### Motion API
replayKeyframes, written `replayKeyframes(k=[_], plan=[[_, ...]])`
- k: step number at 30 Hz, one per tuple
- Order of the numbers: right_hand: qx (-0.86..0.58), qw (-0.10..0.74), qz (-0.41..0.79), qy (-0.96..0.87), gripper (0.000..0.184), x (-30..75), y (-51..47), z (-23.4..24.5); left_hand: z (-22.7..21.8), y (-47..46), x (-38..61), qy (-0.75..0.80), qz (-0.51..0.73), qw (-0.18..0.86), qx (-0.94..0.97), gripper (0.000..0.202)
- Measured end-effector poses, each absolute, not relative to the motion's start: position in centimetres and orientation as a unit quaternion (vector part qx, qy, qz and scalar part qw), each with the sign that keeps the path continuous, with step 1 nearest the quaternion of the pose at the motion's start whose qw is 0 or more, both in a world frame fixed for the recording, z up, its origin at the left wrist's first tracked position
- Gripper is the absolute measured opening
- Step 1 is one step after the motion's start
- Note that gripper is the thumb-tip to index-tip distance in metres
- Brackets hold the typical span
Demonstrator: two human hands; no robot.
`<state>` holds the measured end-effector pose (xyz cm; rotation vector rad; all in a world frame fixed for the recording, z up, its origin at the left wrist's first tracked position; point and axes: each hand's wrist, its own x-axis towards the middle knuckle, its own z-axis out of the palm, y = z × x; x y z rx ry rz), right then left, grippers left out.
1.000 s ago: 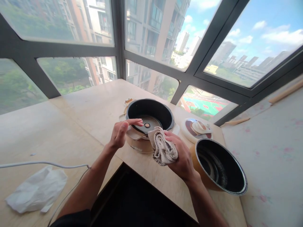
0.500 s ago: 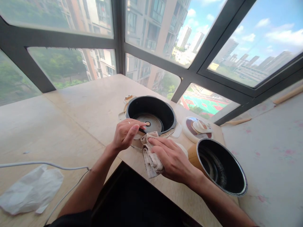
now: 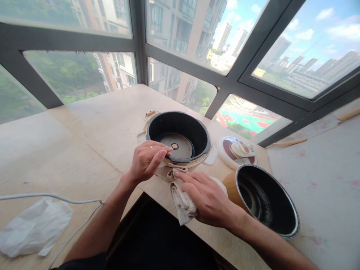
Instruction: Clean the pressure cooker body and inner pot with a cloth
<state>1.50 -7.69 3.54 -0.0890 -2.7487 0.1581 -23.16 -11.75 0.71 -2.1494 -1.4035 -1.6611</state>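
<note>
Nearest me, at about four o'clock in the view, the inner pot [image 3: 267,198] lay tipped on its side on the surface [image 3: 92,127]. Its mouth was turned up towards the camera and showed a dark lining with faint pale streaks on the wall. Beyond it, at roughly ten o'clock from the pot, the cooker [image 3: 180,137] stood upright and open. In its black well I could see the round grey heating plate with a small button at the centre. The lid [image 3: 237,150] lay on the surface at three o'clock of the cooker, just beside it.

My right hand [image 3: 206,197] came in from five o'clock, palm down, with the fingers stretched out and slightly spread over the cloth [image 3: 181,204]. That grip pressed the bunched cloth against the cooker's near outer wall at its six o'clock, and a fold of it hung past the surface edge. Whether the thumb hooked underneath I could not tell.

My left hand [image 3: 147,161] reached in from seven o'clock with the wrist bent. The fingers were curled and drawn together, their tips on the cooker's near rim. I could not tell whether that grip actually pinched the rim.

Far off at eight o'clock lay a crumpled white wrapper [image 3: 33,228], with a white cable [image 3: 56,196] running just past it.
</note>
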Motion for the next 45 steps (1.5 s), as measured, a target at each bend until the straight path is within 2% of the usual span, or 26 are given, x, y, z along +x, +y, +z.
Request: replayKeyframes(k=[4,8,14,17,22,24,27,32,34,36,41,45], plan=[[-0.066,0.259,0.054,-0.962,0.018,3.7,-7.1,4.8,0.9,-11.7,-23.0,-0.467,-0.542,0.047,-0.697,0.027],[-0.137,0.321,0.039,-0.936,0.025,5.9,-5.9,6.3,1.0,-11.7,-22.8,-0.481,-0.537,0.050,-0.691,0.027],[-0.174,0.336,0.001,-0.926,0.030,8.5,-4.0,8.5,0.8,-11.6,-22.7,-0.483,-0.532,0.061,-0.693,0.025],[-0.187,0.311,-0.019,-0.931,0.026,8.8,-3.0,9.2,0.9,-11.6,-22.7,-0.485,-0.528,0.065,-0.694,0.025],[-0.126,0.191,-0.033,-0.973,0.024,7.7,-1.8,8.3,1.0,-11.6,-22.7,-0.486,-0.522,0.076,-0.697,0.024],[-0.111,0.173,-0.041,-0.978,0.022,7.2,-1.6,7.7,1.1,-11.5,-22.7,-0.485,-0.521,0.083,-0.698,0.024],[-0.113,0.217,-0.057,-0.968,0.020,7.2,-1.7,7.5,1.2,-11.4,-22.7,-0.482,-0.521,0.090,-0.699,0.024],[-0.199,0.337,-0.045,-0.919,0.033,8.4,-2.4,8.8,1.3,-11.4,-22.7,-0.481,-0.520,0.093,-0.699,0.023],[-0.215,0.361,-0.053,-0.906,0.036,8.7,-2.7,9.2,1.3,-11.4,-22.7,-0.482,-0.519,0.095,-0.699,0.023],[-0.196,0.346,-0.074,-0.915,0.036,8.4,-2.9,9.1,1.2,-11.4,-22.6,-0.483,-0.518,0.097,-0.699,0.023],[-0.141,0.229,-0.063,-0.961,0.024,6.9,-2.7,7.2,1.0,-11.4,-22.6,-0.483,-0.518,0.098,-0.699,0.023],[-0.118,0.190,-0.073,-0.972,0.020,6.4,-2.5,5.9,0.9,-11.3,-22.7,-0.484,-0.516,0.094,-0.700,0.024]])
